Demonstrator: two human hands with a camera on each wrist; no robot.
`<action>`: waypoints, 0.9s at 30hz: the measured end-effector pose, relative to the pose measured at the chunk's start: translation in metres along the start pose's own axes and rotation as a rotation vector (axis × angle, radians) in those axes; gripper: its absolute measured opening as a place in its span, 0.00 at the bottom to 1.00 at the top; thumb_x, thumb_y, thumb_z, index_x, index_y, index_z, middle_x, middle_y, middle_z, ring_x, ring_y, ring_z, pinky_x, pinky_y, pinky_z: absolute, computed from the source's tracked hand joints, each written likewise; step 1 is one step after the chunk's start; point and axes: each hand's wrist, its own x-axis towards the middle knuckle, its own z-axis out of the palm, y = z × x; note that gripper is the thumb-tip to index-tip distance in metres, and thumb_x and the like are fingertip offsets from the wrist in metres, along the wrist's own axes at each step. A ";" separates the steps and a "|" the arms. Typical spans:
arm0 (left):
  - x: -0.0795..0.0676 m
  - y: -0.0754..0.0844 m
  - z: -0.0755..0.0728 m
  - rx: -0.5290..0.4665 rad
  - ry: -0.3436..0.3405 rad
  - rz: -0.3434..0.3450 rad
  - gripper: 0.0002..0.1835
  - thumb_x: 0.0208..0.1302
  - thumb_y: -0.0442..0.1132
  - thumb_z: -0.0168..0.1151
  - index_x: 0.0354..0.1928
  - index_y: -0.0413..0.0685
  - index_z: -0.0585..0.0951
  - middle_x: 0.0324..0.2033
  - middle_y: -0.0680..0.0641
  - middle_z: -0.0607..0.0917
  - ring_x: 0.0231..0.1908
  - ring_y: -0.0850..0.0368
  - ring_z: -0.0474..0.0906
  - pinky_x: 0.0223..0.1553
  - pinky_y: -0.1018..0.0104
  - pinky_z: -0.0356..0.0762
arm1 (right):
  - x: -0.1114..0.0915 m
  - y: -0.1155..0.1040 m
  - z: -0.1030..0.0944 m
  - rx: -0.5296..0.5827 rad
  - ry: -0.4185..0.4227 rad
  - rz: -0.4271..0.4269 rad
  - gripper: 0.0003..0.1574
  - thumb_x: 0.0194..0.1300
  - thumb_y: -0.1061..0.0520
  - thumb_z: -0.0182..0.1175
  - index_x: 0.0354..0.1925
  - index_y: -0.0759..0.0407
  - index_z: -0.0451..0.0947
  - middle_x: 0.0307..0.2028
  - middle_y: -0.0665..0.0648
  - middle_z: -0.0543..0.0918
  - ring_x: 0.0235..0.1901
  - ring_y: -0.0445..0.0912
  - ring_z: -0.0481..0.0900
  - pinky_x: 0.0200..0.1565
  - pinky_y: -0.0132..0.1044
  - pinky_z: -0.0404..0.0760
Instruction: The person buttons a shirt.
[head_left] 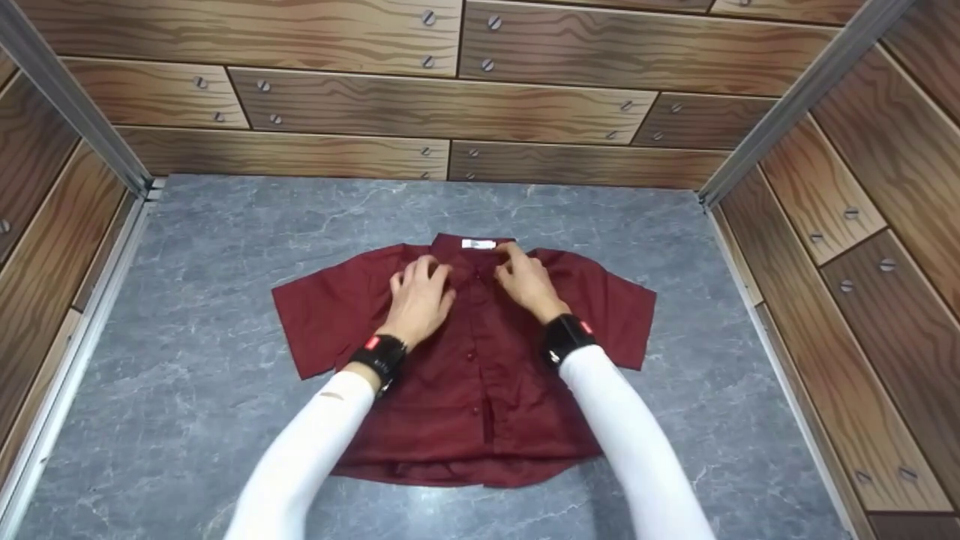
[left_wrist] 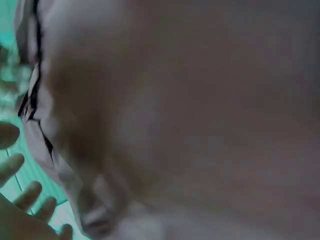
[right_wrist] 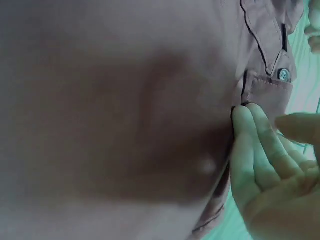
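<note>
White sleeves [head_left: 304, 450], two, reaching forward; a black wristband [head_left: 381, 356] at each wrist. Left hand [head_left: 418, 298]: back upward, fingers spread and slightly bent over the shirt's chest; grasping nothing. Right hand [head_left: 525, 283]: fingers extended to the cloth near the collar, thumb apart; unclenched. Shirt [head_left: 454, 375]: dark red, short-sleeved, buttoned front upward, spread on a grey marbled surface [head_left: 195, 300]; white label [head_left: 478, 244] at the far collar. Beyond: plank-patterned wall [head_left: 360, 105].
</note>
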 end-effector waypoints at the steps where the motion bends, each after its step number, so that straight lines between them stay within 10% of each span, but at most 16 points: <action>1: -0.007 -0.002 -0.001 0.015 -0.032 0.005 0.26 0.71 0.48 0.65 0.67 0.48 0.77 0.67 0.37 0.69 0.71 0.36 0.61 0.65 0.34 0.56 | -0.006 0.001 -0.001 -0.017 0.013 -0.027 0.20 0.73 0.60 0.58 0.61 0.60 0.76 0.42 0.59 0.89 0.42 0.54 0.87 0.49 0.50 0.81; 5: -0.030 -0.013 -0.007 0.082 -0.203 -0.024 0.45 0.64 0.65 0.66 0.79 0.59 0.65 0.79 0.38 0.55 0.79 0.31 0.41 0.68 0.23 0.42 | -0.035 0.004 -0.006 -0.205 0.015 -0.092 0.23 0.72 0.53 0.62 0.61 0.59 0.75 0.55 0.63 0.84 0.56 0.61 0.80 0.53 0.60 0.79; 12: -0.040 -0.029 -0.017 0.117 -0.394 -0.143 0.61 0.52 0.77 0.68 0.83 0.69 0.49 0.82 0.40 0.36 0.78 0.30 0.25 0.62 0.15 0.28 | -0.063 0.020 -0.013 -0.336 -0.316 0.145 0.66 0.59 0.22 0.65 0.83 0.41 0.49 0.82 0.64 0.39 0.77 0.74 0.33 0.62 0.84 0.46; 27: -0.014 -0.031 -0.025 0.162 -0.517 -0.250 0.65 0.50 0.79 0.66 0.84 0.68 0.45 0.82 0.40 0.32 0.78 0.33 0.22 0.64 0.18 0.25 | -0.037 0.036 -0.018 -0.339 -0.427 0.186 0.70 0.57 0.17 0.61 0.84 0.37 0.42 0.82 0.64 0.33 0.77 0.73 0.27 0.61 0.86 0.43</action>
